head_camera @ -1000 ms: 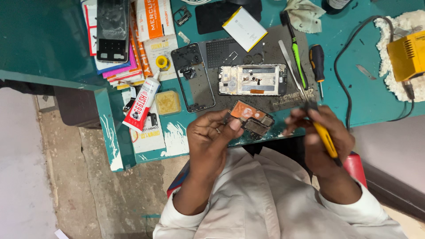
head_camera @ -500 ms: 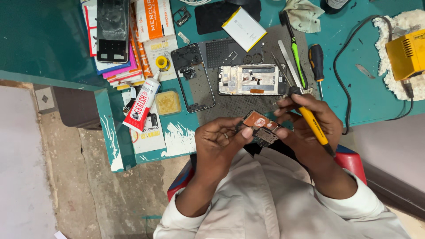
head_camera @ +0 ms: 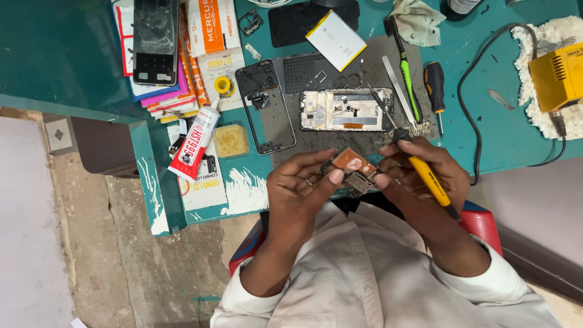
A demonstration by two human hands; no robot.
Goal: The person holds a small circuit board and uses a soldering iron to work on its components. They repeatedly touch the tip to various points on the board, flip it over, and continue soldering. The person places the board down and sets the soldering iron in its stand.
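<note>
Between the left hand (head_camera: 303, 188) and the right hand (head_camera: 419, 176), a small circuit board (head_camera: 353, 172) is pinched at the fingertips, near the table (head_camera: 498, 133) edge over the lap. The right hand is also closed round a yellow-handled screwdriver (head_camera: 428, 182). Beyond the hands lies the opened phone body (head_camera: 346, 110) beside its detached black frame (head_camera: 265, 106); reassembly looks undone. Tools crowd the mat; open room lies toward the body.

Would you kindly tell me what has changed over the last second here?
The right hand swung its yellow-handled tool tip up toward the bench. The left hand keeps pinching the small circuit board. The opened phone and glue tube stayed put.
</note>
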